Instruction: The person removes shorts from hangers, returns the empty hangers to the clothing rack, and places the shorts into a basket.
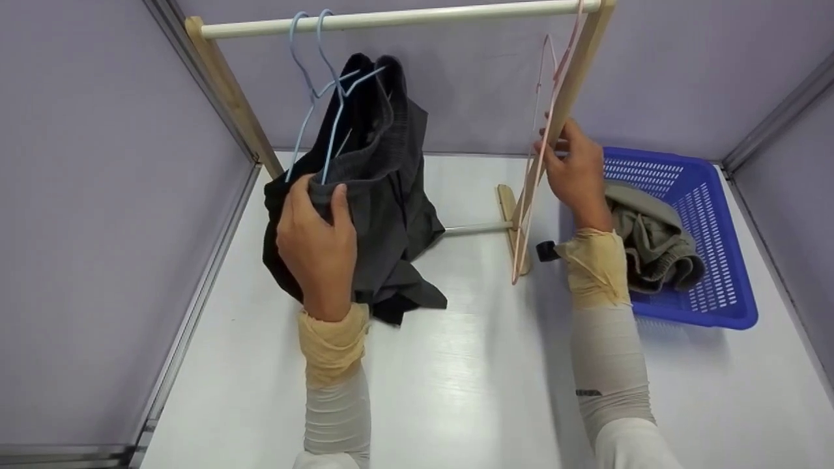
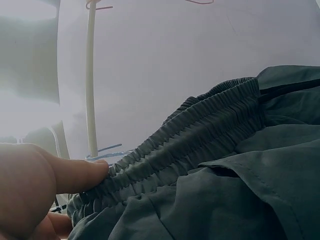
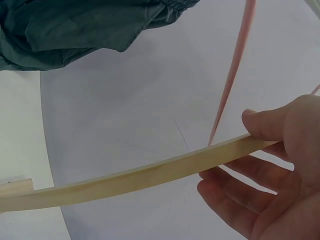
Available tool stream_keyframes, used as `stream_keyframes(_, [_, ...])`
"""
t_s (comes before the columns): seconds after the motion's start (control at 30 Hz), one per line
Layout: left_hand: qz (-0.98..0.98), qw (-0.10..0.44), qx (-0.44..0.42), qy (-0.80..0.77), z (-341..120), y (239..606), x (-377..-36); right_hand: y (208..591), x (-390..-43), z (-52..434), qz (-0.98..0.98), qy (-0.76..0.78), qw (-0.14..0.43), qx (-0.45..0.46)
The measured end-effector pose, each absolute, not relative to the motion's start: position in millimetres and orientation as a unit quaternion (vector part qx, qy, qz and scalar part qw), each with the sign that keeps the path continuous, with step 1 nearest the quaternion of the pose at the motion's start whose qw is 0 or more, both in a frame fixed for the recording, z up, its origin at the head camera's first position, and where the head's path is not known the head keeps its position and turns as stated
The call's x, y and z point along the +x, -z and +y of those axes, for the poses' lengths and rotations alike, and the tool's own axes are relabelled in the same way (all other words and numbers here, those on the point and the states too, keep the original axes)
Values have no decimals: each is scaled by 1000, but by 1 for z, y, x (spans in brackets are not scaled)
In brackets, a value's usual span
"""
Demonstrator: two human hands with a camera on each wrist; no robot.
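My left hand [image 1: 317,251] pinches the gathered waistband of dark grey pants [image 1: 374,225], thumb on the near side. A light blue hanger [image 1: 334,140] sits inside that waistband and hooks over the white rail [image 1: 417,16]. Behind it, a second blue hanger [image 1: 301,137] carries a black garment [image 1: 277,260]. My right hand [image 1: 576,172] grips the clothes rack's right wooden post [image 3: 150,172], thumb on one side and fingers on the other. A pink hanger [image 1: 546,143] hangs beside that post, close to my right fingertips.
At the right stands a blue perforated basket [image 1: 723,260] holding a crumpled olive-grey garment [image 1: 655,228]. The rack's wooden foot [image 1: 507,202] and low crossbar [image 1: 475,228] rest on the white table [image 1: 456,391]. Pale panels [image 1: 71,195] enclose the back and sides.
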State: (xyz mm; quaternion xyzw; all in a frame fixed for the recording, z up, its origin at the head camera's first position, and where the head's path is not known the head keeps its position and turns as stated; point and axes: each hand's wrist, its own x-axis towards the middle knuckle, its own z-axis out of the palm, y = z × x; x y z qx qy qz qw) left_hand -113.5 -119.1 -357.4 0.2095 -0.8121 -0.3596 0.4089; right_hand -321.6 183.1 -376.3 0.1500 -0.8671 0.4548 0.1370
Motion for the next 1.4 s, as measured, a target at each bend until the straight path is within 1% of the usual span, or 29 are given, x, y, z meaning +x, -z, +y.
stream_keyframes(0.2, [-811, 417, 207, 354, -120, 356, -115, 379, -323, 182, -866, -442, 160, 169])
stream_keyframes(0.4, [-817, 409, 210, 348, -124, 356, -116, 383, -323, 180, -873, -405, 178, 204])
stream_keyframes(0.57, [-820, 404, 217, 342, -128, 355, -117, 382, -322, 178, -882, -391, 169, 203])
stream_keyframes(0.73, [-811, 417, 203, 356, -130, 354, -118, 383, -322, 175, -881, -400, 157, 198])
stream_keyframes(1.07, [-796, 443, 190, 365, -131, 356, -118, 391, -321, 171, -875, -407, 168, 199])
stream_keyframes(1.33, [-789, 451, 183, 374, -130, 352, -119, 389, -321, 171, -877, -408, 162, 194])
stream_keyframes(1.4, [-786, 456, 179, 378, -130, 352, -119, 390, -322, 171, -876, -405, 169, 202])
